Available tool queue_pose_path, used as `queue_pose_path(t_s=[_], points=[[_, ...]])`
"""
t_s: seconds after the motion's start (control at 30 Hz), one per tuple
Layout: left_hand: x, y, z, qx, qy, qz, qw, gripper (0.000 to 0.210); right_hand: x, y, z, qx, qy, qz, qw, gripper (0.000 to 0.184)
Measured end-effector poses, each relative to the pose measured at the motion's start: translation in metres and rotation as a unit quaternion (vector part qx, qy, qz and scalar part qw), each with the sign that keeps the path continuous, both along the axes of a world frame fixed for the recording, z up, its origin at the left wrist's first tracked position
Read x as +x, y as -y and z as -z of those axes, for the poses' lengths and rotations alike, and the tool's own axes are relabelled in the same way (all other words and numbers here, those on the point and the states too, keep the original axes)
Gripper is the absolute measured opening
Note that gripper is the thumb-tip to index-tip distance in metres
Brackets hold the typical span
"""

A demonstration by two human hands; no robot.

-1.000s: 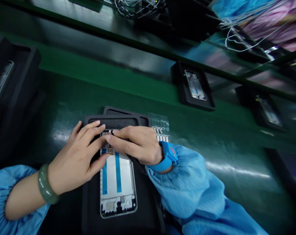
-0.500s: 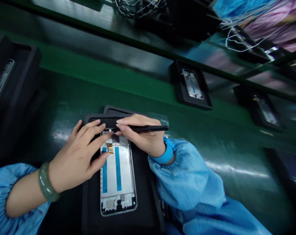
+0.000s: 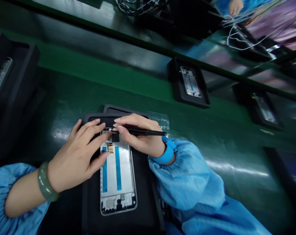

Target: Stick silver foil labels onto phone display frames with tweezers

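A silver phone frame (image 3: 125, 169) with two blue strips and a small orange flex cable (image 3: 110, 148) lies on a black foam tray (image 3: 148, 192). Over its upper left part rests my left hand (image 3: 80, 153), fingers spread, with the index fingertip and thumb on the phone frame. My right hand (image 3: 143, 132) pinches black tweezers (image 3: 148, 131) above the top end of the phone frame. The tips of the tweezers are close to my left index finger, and what they touch there is too small to make out.
Black foam trays with phone frames stand at the back right: a nearer tray (image 3: 177, 88) and a farther tray (image 3: 246, 107). More dark foam trays (image 3: 25, 65) are at the left. A clear plastic sheet (image 3: 161, 119) lies beyond my right hand. Another person's hand (image 3: 235, 7) shows near white cables (image 3: 236, 42).
The tweezers in my right hand have tilted, their back end now lower, and my right fingers have shifted slightly left. My left hand stays in place. Another person's hand has appeared at top right.
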State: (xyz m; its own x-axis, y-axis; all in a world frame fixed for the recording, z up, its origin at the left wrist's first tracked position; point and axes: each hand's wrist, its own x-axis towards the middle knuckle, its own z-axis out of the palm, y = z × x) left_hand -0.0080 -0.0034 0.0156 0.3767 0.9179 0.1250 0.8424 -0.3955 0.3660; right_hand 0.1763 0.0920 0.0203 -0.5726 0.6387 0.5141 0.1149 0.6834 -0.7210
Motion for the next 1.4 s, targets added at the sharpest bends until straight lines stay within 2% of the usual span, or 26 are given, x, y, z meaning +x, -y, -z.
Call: queue_pose_path(t_s=[0.27, 0.43, 0.6, 0.73, 0.9, 1.4], points=[[0.0005, 0.0002, -0.002, -0.014, 0.014, -0.005, 1.0, 0.037, -0.0015, -0.0002, 0.0023, -0.033, -0.008, -0.008, 0.999, 0.021], [0.0005, 0.0001, -0.003, -0.022, 0.019, -0.003, 1.0, 0.033, -0.0023, -0.0008, 0.0001, 0.02, 0.019, -0.006, 1.0, 0.019], [0.0006, 0.0, -0.0031, -0.014, 0.019, -0.002, 1.0, 0.033, -0.0008, -0.0016, -0.0016, 0.073, 0.039, -0.052, 0.995, 0.018], [0.0004, 0.0, -0.0031, -0.019, 0.018, 0.002, 1.0, 0.035, -0.001, -0.0022, -0.0014, 0.069, 0.027, -0.03, 0.997, 0.018], [0.0001, 0.0001, -0.003, -0.016, 0.023, 0.0, 1.0, 0.035, -0.0002, -0.0028, -0.0015, 0.064, 0.03, -0.053, 0.996, 0.018], [0.0001, 0.0001, -0.0027, -0.015, 0.023, 0.0, 1.0, 0.036, -0.0018, -0.0022, -0.0018, 0.057, 0.009, -0.026, 0.998, 0.014]])
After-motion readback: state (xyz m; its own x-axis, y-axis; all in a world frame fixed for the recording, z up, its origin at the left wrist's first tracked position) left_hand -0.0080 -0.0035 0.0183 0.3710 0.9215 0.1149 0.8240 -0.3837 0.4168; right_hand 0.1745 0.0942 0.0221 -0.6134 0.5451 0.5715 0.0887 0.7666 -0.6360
